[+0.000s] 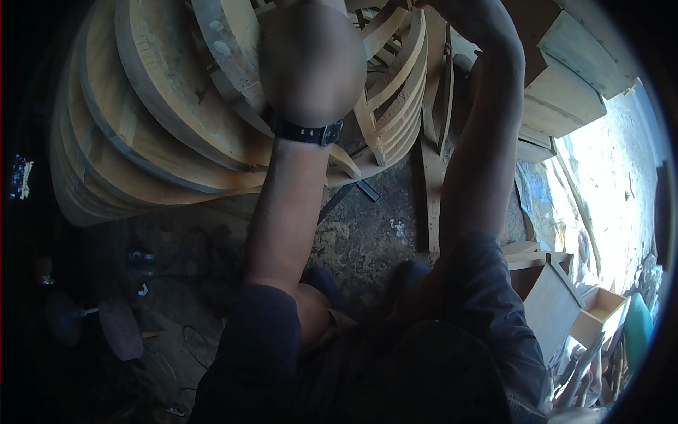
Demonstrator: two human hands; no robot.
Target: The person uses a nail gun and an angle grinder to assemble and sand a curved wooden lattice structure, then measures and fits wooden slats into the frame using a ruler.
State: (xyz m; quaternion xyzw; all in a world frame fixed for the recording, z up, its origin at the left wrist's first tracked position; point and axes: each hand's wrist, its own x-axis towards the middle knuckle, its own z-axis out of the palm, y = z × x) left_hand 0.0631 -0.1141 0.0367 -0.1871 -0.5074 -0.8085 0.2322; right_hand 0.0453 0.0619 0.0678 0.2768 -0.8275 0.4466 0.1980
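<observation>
A large framework of curved wooden ribs (166, 116) fills the upper left and runs behind my arms. Over it stretches my left hand (311, 60), with a dark strap (307, 133) buckled round the wrist. A blurred patch covers that hand, and its fingers do not show. At the top edge, my right hand (455, 13) bends inward near the upper end of the lighter slatted ribs (402, 106). Its fingers are mostly cut off by the picture's edge, so whether it touches or holds anything is hidden.
A long wooden board (431, 191) lies right of the ribs. Wooden box-like pieces (565, 95) stand at upper right; an open wooden drawer (602, 311) sits lower right. Cables (191, 339) and a disc-shaped object (120, 328) are on the dark floor at left.
</observation>
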